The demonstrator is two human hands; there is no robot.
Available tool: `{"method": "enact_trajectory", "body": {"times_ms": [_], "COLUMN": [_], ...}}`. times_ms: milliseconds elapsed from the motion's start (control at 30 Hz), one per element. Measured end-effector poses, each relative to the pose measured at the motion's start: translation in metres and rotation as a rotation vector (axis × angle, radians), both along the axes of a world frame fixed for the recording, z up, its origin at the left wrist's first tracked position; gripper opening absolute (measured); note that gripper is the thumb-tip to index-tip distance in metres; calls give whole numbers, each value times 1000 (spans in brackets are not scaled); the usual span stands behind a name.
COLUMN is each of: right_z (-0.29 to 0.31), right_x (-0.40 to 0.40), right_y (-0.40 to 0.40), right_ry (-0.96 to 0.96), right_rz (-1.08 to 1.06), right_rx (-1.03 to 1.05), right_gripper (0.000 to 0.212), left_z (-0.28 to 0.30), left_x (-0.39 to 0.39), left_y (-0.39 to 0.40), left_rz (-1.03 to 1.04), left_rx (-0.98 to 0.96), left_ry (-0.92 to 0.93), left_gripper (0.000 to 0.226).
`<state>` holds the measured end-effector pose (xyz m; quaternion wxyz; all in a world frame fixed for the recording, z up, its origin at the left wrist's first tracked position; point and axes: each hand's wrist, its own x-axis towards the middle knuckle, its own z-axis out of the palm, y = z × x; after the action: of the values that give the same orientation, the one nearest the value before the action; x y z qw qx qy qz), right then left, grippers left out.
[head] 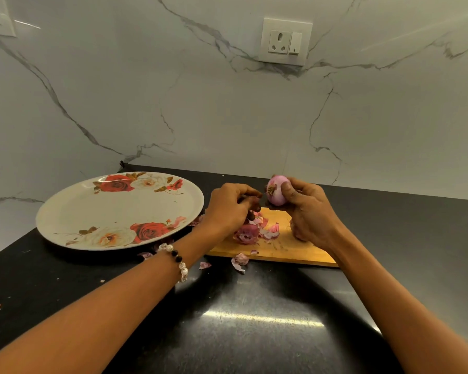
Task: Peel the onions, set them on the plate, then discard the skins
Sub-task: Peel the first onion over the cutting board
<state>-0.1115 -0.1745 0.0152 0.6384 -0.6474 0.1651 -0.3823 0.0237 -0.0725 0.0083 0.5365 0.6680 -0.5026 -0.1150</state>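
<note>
My right hand [307, 209] grips a peeled pink onion [277, 191] above the far edge of the wooden cutting board [287, 251], root end facing left. Just to its left, my left hand [229, 209] has its fingers curled, fingertips close to the onion's root and pinching a dark scrap of skin. A pile of purple onion skins [250, 233] lies on the board under the hands. The large white plate [65, 211] with red rose prints sits on the left with no onion on it.
Loose skin flakes [239, 261] lie on the black counter [254, 319] in front of the board and by the plate's rim. A marble wall with a socket [285, 41] stands behind. The counter's far-left edge drops off near the plate.
</note>
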Motion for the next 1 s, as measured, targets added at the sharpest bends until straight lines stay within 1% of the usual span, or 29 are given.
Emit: {"method": "enact_trajectory", "body": {"times_ms": [100, 200, 333, 500, 567, 633, 700, 767, 833, 867, 933, 1000], "right_z": [-4, -5, -8, -6, -5, -7, -7, -6, -4, -3, -3, -4], "right_x": [1, 2, 5, 4, 4, 3, 3, 3, 2, 2, 0, -1], "right_y": [3, 9, 11, 10, 10, 9, 8, 7, 6, 5, 3, 2], "right_ry": [88, 116, 194, 152, 153, 192, 214, 178, 132, 120, 127, 155], "right_rz": [-47, -65, -98, -92, -93, -106, -84, -64, -86, -102, -126, -131], "right_rx": [-234, -379, -536, -510, -507, -529, -496, -418, -372, -370, -395, -417], "right_gripper": [27, 32, 46, 42, 46, 53, 56, 45, 29, 27, 31, 39], "left_z": [3, 3, 1, 4, 3, 1, 3, 7, 7, 6, 3, 2], "left_x": [-5, -3, 2, 6, 6, 2, -5, -3, 8, 14, 25, 28], "left_y": [3, 4, 4, -1, -3, -3, -3, -4, -4, -3, -1, 0], "left_rz": [-6, 19, 48, 89, 116, 172, 199, 153, 136, 158, 198, 187], "left_rx": [-29, -34, -53, -158, -193, -253, -306, -287, -207, -160, -85, -71], "left_ry": [-117, -162, -217, -336, -384, -451, -477, -434, -401, -407, -415, -382], "left_gripper": [22, 29, 18, 14, 15, 21, 24, 24, 18, 16, 18, 23]}}
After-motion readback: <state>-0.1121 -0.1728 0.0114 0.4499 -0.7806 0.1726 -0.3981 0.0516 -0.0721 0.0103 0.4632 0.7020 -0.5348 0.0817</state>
